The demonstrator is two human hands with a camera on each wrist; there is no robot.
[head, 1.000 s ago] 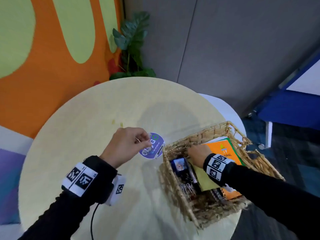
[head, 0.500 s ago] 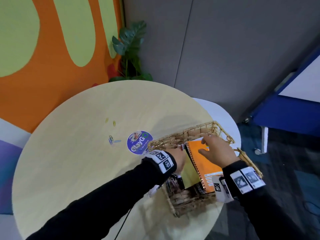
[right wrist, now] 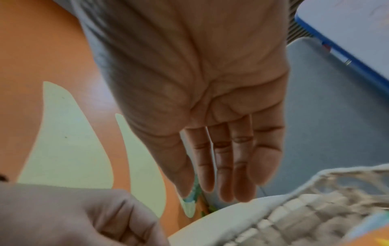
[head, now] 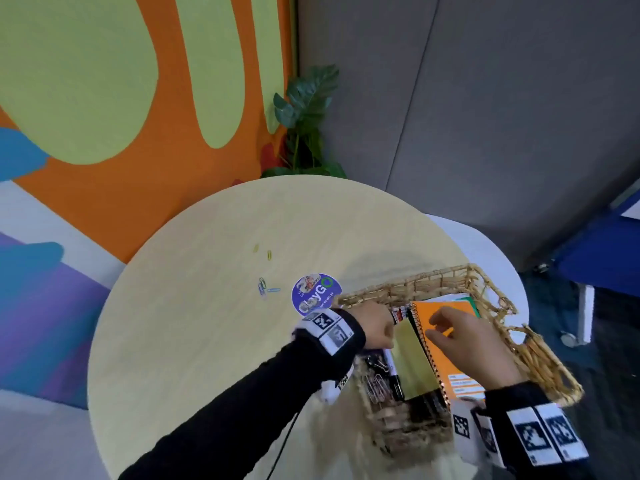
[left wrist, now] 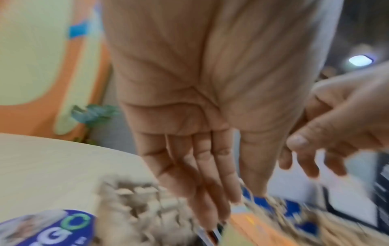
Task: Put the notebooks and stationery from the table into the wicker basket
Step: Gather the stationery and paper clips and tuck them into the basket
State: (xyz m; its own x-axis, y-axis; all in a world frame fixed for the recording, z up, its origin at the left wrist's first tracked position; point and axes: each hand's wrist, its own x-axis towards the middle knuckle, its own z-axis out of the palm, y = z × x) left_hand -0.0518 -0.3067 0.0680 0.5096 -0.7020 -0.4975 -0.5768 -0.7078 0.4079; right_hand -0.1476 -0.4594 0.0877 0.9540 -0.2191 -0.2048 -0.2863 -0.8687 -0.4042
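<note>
The wicker basket (head: 433, 282) stands at the table's right edge. It holds an orange spiral notebook (head: 450, 311), a yellow-green pad (head: 414, 362), dark pens (head: 394, 374) and paper clips (head: 377, 388). My left hand (head: 381, 327) reaches into the basket's left side; in the left wrist view the left hand (left wrist: 210, 213) points its straight fingers down at the contents and holds nothing I can see. My right hand (head: 440, 327) hovers over the orange notebook, and the right wrist view shows the right hand (right wrist: 223, 188) flat and empty. Blue paper clips (head: 265, 289) and yellow clips (head: 263, 252) lie on the table.
A round purple sticker (head: 316, 294) lies on the pale round table (head: 194, 341) just left of the basket. A potted plant (head: 304, 126) stands behind the table against an orange and green wall. A white lower table (head: 485, 244) sits past the basket.
My left hand left the spot by the sticker and went into the basket's left side. My right hand rose from the basket's contents to above the orange notebook.
</note>
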